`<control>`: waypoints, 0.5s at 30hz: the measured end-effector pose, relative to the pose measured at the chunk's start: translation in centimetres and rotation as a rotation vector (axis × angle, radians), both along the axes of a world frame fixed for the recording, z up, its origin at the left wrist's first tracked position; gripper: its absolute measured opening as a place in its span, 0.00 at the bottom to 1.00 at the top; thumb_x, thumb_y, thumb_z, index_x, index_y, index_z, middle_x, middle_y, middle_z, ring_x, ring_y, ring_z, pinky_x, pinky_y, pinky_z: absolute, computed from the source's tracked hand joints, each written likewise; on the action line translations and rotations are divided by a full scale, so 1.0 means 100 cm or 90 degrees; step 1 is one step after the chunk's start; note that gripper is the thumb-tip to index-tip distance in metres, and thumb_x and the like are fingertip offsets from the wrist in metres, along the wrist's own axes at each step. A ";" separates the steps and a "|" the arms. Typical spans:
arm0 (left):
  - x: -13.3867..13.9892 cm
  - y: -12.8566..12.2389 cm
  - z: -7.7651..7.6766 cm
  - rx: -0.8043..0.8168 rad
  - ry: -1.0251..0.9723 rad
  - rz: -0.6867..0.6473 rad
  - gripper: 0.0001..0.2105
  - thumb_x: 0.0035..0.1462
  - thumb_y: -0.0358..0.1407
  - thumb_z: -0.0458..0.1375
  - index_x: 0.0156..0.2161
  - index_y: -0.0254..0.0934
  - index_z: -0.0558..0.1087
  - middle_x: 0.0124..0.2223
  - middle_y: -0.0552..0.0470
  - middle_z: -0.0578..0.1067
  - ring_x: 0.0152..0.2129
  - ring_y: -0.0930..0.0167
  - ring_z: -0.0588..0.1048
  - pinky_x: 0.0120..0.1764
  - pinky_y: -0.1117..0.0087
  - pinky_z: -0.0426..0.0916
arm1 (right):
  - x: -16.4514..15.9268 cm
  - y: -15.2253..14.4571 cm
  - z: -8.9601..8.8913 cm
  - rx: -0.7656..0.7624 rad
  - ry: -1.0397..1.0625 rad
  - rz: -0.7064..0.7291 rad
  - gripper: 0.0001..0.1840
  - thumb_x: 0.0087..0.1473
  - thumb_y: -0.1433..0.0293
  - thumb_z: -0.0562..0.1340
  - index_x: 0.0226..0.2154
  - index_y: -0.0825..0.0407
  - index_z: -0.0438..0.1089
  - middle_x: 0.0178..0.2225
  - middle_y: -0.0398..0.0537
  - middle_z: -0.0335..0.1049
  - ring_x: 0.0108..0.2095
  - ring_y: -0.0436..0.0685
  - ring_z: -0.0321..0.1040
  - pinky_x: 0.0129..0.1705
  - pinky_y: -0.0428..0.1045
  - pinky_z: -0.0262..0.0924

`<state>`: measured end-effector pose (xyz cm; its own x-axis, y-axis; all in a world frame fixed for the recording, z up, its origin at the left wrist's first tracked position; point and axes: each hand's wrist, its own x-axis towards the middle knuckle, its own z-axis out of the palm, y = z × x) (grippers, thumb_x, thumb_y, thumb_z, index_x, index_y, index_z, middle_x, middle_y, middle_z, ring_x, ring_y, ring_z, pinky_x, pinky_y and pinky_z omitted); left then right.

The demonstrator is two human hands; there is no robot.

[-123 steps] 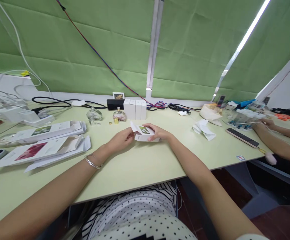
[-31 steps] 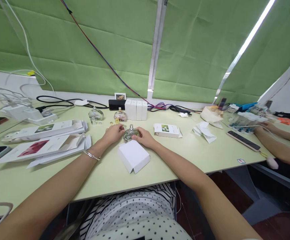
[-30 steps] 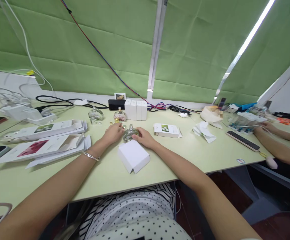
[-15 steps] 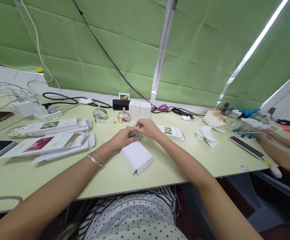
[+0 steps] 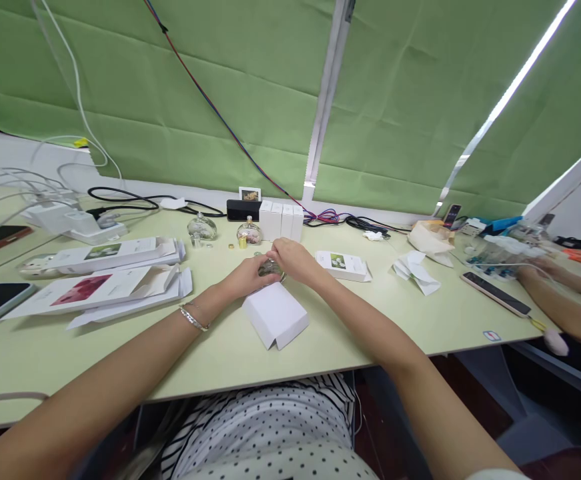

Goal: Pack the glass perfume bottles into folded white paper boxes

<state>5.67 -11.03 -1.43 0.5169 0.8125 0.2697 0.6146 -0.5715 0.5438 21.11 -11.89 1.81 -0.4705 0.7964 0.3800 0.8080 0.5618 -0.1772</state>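
Note:
A round glass perfume bottle (image 5: 271,268) stands on the table between my hands, partly covered by fingers. My left hand (image 5: 248,275) is wrapped round its left side. At its top, the fingers of my right hand (image 5: 291,260) are closed in a pinch; whatever is inside them is hidden. Just in front of the bottle lies a white box (image 5: 276,315) with a flap at its near end. Two more glass bottles, a left one (image 5: 202,227) and a right one (image 5: 249,231), stand behind, with a gold cap (image 5: 243,243) and small rings near them.
Flattened printed cartons (image 5: 115,283) lie on the left. Several small white boxes (image 5: 283,222) stand at the back beside a black phone (image 5: 243,211). Another printed carton (image 5: 341,265) and crumpled paper (image 5: 417,272) lie to the right. A co-worker's arms (image 5: 560,293) reach in at far right.
My right fingers have closed in more tightly over the bottle's top. My left hand keeps its hold, and the white box stays in place.

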 end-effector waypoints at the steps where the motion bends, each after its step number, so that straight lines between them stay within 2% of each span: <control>1: 0.000 0.000 0.000 0.001 0.001 -0.003 0.16 0.50 0.46 0.55 0.39 0.37 0.70 0.33 0.51 0.75 0.28 0.66 0.72 0.30 0.69 0.64 | -0.001 -0.001 -0.003 0.003 -0.006 -0.001 0.09 0.61 0.69 0.50 0.35 0.55 0.63 0.35 0.55 0.66 0.38 0.59 0.64 0.40 0.53 0.58; 3: 0.000 0.000 0.001 0.002 0.004 -0.010 0.16 0.50 0.46 0.55 0.39 0.37 0.69 0.33 0.51 0.75 0.28 0.66 0.72 0.30 0.69 0.64 | -0.003 0.000 -0.006 0.008 -0.003 0.008 0.08 0.61 0.70 0.50 0.35 0.55 0.62 0.35 0.54 0.64 0.37 0.58 0.62 0.41 0.53 0.58; 5: 0.000 0.000 0.001 0.001 0.008 -0.015 0.15 0.50 0.46 0.55 0.38 0.37 0.69 0.33 0.52 0.75 0.28 0.66 0.72 0.31 0.69 0.64 | 0.002 0.002 0.005 0.023 0.043 0.011 0.09 0.61 0.72 0.48 0.34 0.54 0.61 0.35 0.53 0.63 0.36 0.57 0.61 0.42 0.54 0.58; 7: 0.000 0.001 0.001 0.000 0.014 -0.011 0.14 0.50 0.47 0.55 0.35 0.37 0.68 0.32 0.51 0.74 0.29 0.66 0.72 0.30 0.69 0.64 | 0.013 0.008 0.034 0.081 0.140 -0.007 0.12 0.62 0.73 0.44 0.33 0.54 0.60 0.34 0.51 0.61 0.36 0.56 0.60 0.43 0.54 0.58; 10: 0.000 0.002 0.000 -0.006 0.024 0.007 0.15 0.49 0.48 0.55 0.34 0.37 0.67 0.32 0.49 0.74 0.29 0.64 0.72 0.30 0.67 0.63 | 0.038 0.021 0.093 0.265 0.307 0.015 0.16 0.65 0.68 0.40 0.37 0.53 0.59 0.36 0.48 0.59 0.42 0.54 0.59 0.49 0.55 0.55; 12: 0.000 0.002 0.000 -0.009 0.029 0.015 0.16 0.49 0.48 0.55 0.35 0.37 0.67 0.33 0.48 0.74 0.30 0.63 0.73 0.30 0.67 0.64 | 0.049 0.030 0.115 0.296 0.317 0.033 0.15 0.64 0.66 0.41 0.38 0.54 0.59 0.36 0.46 0.58 0.42 0.53 0.60 0.50 0.56 0.54; 13: -0.001 0.002 0.000 -0.010 0.030 0.016 0.16 0.49 0.48 0.55 0.36 0.37 0.68 0.34 0.48 0.74 0.31 0.63 0.73 0.31 0.66 0.64 | 0.051 0.033 0.116 0.270 0.290 0.025 0.14 0.64 0.67 0.43 0.37 0.55 0.60 0.35 0.45 0.59 0.42 0.52 0.60 0.50 0.56 0.53; 15: -0.002 0.001 0.000 -0.009 0.029 0.011 0.18 0.49 0.48 0.56 0.40 0.37 0.68 0.37 0.47 0.75 0.33 0.62 0.73 0.33 0.66 0.65 | 0.046 0.038 0.095 0.151 0.188 -0.023 0.13 0.62 0.71 0.46 0.34 0.57 0.63 0.35 0.48 0.62 0.41 0.53 0.61 0.49 0.54 0.54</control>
<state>5.46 -10.91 -1.45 0.5146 0.8248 0.2341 0.6486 -0.5531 0.5229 25.70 -8.08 11.32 -0.2864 0.6840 0.6709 0.7619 0.5872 -0.2734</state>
